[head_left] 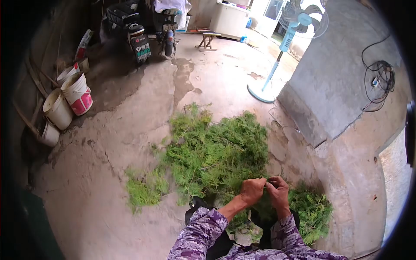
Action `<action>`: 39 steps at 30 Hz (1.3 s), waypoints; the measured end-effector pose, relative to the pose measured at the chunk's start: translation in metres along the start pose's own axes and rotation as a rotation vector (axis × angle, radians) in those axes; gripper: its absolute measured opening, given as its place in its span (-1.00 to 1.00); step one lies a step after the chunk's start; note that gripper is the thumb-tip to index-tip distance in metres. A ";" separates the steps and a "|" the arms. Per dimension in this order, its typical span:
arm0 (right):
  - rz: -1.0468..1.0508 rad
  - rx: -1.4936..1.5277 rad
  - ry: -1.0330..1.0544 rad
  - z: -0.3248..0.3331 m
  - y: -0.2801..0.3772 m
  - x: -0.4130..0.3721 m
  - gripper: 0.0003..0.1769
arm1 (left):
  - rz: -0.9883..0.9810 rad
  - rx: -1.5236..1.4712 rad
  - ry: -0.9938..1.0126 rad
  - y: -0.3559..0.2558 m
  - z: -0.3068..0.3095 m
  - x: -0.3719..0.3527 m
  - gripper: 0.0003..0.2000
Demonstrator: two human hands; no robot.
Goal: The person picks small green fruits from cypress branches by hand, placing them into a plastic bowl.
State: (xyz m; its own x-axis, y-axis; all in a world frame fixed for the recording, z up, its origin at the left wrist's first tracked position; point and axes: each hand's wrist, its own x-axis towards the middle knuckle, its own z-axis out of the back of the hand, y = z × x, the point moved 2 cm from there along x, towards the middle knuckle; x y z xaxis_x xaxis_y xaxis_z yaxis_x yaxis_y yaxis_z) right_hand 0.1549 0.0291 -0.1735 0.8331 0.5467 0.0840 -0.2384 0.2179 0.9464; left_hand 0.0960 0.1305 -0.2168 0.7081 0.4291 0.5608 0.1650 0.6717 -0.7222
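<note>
My left hand is closed in a pinch, its fingertips meeting those of my right hand. The right hand is closed too, thumb against the fingers. Whatever sits between the fingertips is too small and hidden to make out. Just beyond both hands a large heap of feathery green sprigs is spread on the floor. To the right of my right hand lies a smaller pile of the same greenery. Another loose, lighter green clump is at the left of the heap.
A pale blue standing fan rises at the upper right, near a concrete block and coiled black cable. Several buckets line the left wall. Two parked scooters and a small wooden stool are at the back.
</note>
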 end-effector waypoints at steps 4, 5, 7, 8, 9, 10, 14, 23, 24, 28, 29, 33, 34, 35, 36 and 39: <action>-0.006 -0.017 0.061 0.001 0.001 0.004 -0.86 | -0.008 0.000 0.003 -0.001 0.004 0.003 -0.94; 0.012 -0.058 0.057 0.001 0.003 0.005 -0.87 | -0.012 -0.003 0.002 -0.001 0.006 0.005 -0.95; -0.001 -0.056 0.067 0.001 0.007 0.006 -0.86 | -0.017 -0.006 0.000 -0.002 0.008 0.006 -0.96; -0.013 -0.054 0.078 0.001 0.008 0.006 -0.86 | -0.011 -0.013 0.008 -0.002 0.009 0.006 -0.97; -0.013 -0.054 0.077 0.002 0.007 0.007 -0.86 | -0.005 -0.021 0.016 -0.002 0.009 0.006 -0.97; -0.028 -0.059 0.083 0.003 0.006 0.007 -0.86 | -0.004 -0.021 0.017 -0.002 0.009 0.006 -0.97; -0.069 -0.019 0.097 0.003 0.010 0.007 -0.86 | 0.001 -0.035 0.024 -0.003 0.008 0.006 -0.98; 0.004 -0.159 0.089 0.007 -0.006 0.008 -0.87 | -0.017 -0.063 0.051 -0.001 0.002 0.005 -0.97; 0.002 -0.158 0.088 0.006 -0.002 0.006 -0.87 | -0.023 -0.072 0.042 -0.001 0.002 0.005 -0.97; 0.148 -0.381 0.069 0.006 0.007 0.001 -0.86 | -0.039 -0.086 0.047 0.000 -0.001 0.003 -0.96; 0.172 -0.448 0.084 0.008 0.006 0.001 -0.86 | -0.048 -0.080 0.070 -0.001 0.000 0.003 -0.96; 0.162 -0.551 0.132 0.015 0.005 -0.002 -0.87 | -0.048 -0.069 0.127 -0.003 -0.002 0.002 -0.95; 0.135 -0.482 0.149 0.017 0.002 -0.003 -0.87 | -0.048 -0.070 0.129 -0.003 -0.002 0.001 -0.95; 0.107 -0.413 0.165 0.019 0.000 -0.003 -0.86 | -0.072 -0.084 0.122 -0.004 -0.002 0.002 -0.95; 0.104 -0.413 0.163 0.020 0.001 -0.004 -0.86 | -0.096 -0.097 0.115 -0.005 -0.001 0.002 -0.94; 0.108 -0.373 0.180 0.025 0.002 -0.005 -0.85 | -0.114 -0.135 0.142 -0.004 -0.003 0.001 -0.95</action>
State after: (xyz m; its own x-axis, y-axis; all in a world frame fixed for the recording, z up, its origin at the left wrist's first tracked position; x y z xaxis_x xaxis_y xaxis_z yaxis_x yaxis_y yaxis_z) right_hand 0.1627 0.0064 -0.1640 0.7011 0.7075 0.0891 -0.5112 0.4116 0.7545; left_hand 0.0984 0.1262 -0.2140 0.7677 0.2591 0.5861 0.3332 0.6199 -0.7104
